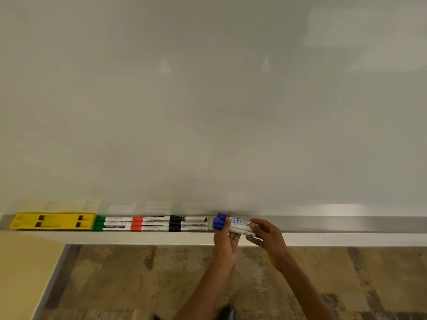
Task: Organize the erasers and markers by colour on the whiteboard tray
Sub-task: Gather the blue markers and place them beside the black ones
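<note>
A metal whiteboard tray (335, 224) runs across the view. At its left end lie yellow erasers (53, 221) side by side. Right of them lie three green-capped markers (111, 223), then three red-capped markers (147, 223), then three black-capped markers (188, 224), all flat and parallel. Both hands grip a bundle of three blue-capped markers (233, 224) over the tray, just right of the black ones. My left hand (225, 243) grips them near the caps. My right hand (268, 239) pinches their white barrel ends.
The whiteboard (208, 100) rises behind the tray. The tray's right stretch shows bare metal. Below is a brown patterned floor (138, 285), a pale yellow wall (20, 273) at left, and a dark shoe tip (225, 312) at the bottom.
</note>
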Tool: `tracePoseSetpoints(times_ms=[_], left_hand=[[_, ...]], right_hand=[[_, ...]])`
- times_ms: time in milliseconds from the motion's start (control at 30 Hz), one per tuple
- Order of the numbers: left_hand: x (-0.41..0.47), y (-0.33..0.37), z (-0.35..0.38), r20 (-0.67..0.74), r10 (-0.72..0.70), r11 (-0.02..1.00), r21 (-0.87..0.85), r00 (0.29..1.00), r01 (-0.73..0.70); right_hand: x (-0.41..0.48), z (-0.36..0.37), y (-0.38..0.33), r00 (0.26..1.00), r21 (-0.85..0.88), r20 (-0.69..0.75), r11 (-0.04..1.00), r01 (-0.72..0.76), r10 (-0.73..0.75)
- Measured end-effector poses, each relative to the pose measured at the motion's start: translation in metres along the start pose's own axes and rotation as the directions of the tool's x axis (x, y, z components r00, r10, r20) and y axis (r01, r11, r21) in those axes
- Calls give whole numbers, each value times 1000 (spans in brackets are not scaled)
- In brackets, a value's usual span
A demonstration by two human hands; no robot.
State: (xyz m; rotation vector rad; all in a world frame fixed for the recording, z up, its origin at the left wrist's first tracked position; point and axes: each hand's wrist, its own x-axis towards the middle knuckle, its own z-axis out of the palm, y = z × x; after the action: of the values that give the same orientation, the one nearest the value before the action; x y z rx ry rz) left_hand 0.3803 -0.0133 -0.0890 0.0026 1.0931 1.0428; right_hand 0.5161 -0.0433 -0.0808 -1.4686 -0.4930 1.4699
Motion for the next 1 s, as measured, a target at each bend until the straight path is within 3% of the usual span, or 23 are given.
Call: tracePoseSetpoints(times_ms=[133, 233, 433, 633, 767, 900, 1000], left_hand=[[3, 3, 0, -7, -10, 1000, 16, 1000, 10], [5, 9, 0, -40, -36, 991, 130, 999, 41], [1, 16, -19, -85, -140, 910, 383, 987, 162], [4, 27, -32, -112, -126, 889, 427, 986, 163], [4, 28, -34, -100, -130, 891, 424, 986, 160], [3, 25, -34, -84, -133, 898, 412, 988, 156], [2, 25, -35, -78, -127, 902, 407, 989, 148]], right_hand=[[4, 9, 0, 999, 29, -40, 1000, -2, 3], [11, 8, -1, 998, -18, -54, 999, 34, -35], [23, 13, 1, 993, -239, -41, 966, 101, -114], [32, 23, 4, 985, -410, -45, 902, 136, -169], [29, 23, 6, 973, -600, -59, 787, 143, -222], [25, 21, 12, 889, -791, -155, 594, 150, -430], [29, 23, 13, 878, -856, -138, 502, 127, -459]])
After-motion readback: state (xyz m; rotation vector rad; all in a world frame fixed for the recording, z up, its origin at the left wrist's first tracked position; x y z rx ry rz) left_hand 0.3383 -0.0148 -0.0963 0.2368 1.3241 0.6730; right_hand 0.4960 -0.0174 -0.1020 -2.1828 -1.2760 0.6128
